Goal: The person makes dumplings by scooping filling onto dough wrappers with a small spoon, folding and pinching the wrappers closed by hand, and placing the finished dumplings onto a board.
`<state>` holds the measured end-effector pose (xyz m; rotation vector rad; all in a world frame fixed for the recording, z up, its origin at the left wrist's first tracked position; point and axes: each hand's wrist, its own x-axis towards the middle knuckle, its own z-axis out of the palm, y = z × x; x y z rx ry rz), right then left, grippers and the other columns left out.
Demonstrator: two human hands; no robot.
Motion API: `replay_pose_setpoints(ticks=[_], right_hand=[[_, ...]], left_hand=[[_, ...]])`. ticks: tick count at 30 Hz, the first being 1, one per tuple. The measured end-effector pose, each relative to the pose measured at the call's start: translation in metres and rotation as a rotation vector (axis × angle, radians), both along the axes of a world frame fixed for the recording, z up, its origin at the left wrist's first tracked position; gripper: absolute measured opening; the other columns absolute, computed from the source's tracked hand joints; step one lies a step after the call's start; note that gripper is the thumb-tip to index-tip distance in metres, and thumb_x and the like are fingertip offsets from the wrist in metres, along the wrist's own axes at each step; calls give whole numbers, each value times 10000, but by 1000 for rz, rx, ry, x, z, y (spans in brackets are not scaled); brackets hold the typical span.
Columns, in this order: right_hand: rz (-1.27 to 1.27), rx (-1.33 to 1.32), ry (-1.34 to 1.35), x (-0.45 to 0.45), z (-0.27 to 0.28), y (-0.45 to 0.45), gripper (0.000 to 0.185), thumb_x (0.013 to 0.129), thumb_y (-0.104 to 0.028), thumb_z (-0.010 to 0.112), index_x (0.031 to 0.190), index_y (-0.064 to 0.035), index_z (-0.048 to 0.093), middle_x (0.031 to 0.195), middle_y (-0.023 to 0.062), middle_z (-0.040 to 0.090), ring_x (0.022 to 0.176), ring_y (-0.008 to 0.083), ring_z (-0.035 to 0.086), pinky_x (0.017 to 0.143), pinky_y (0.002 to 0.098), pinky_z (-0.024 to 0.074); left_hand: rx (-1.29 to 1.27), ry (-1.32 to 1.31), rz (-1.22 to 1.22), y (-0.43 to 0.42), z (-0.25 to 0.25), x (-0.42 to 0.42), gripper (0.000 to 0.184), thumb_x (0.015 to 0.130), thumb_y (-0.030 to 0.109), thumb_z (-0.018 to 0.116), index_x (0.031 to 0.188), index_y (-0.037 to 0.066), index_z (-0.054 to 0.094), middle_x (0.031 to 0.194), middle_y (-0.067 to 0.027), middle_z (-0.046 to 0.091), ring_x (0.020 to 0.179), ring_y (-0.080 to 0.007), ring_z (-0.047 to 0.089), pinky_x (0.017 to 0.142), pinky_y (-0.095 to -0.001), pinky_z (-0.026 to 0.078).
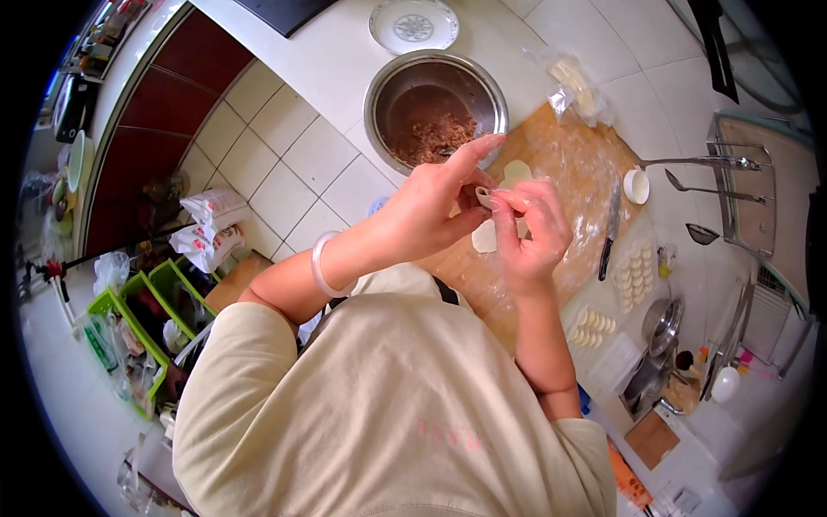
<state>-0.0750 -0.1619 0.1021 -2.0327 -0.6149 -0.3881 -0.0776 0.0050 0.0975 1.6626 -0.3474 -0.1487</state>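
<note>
Between my two hands is a small pale dumpling (484, 197), pinched at its edge. The fingers of my left hand (435, 202) are around its left side, partly hidden behind it, with the thumb raised. My right hand (536, 231) pinches it from the right with floury fingertips. Flat round dough wrappers (517, 171) lie on the floured wooden board (564, 189) behind and below the hands. Beyond my left hand stands a steel bowl (373, 112) with brown minced filling (438, 136).
A knife (611, 228) lies on the board's right edge, near a small white cup (636, 186). Rows of finished dumplings (636, 277) sit at the right. A plastic bag (579, 90) and a patterned plate (413, 26) are at the back. Ladles (702, 162) lie at the far right.
</note>
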Motion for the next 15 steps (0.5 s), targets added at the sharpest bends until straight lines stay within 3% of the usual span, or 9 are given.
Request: replay_pose_setpoints(ticks=[3,5,15], right_hand=[[10,29,73,3,9,5,114,735,22,707,831,-4,652,840,85,579,716,212,567,576,317,477],[29,1,65,5,11,6,111,736,21,707,828,-4,651,836,86,577,708,212,566,569,315,476],[70,-55,30,11,13,1,126,734,-12,731,835,-7,655,833,90,592,735,208,568,571,309,471]], left_hand=[[7,-16,-1,-1,-2,0,698,784,-70,627,1400,32,314,1004,-115,657,880,-193,650,715,-285,535],[-17,-153,44,-4,-8,0,702,751,-62,626,1371,-24,299,864,-134,670,663,-247,654,627,-329,520],[-42,-168,43,-5,-8,2,733,752,-50,639,1390,-28,278,843,-143,667,651,-244,644,627,-321,518]])
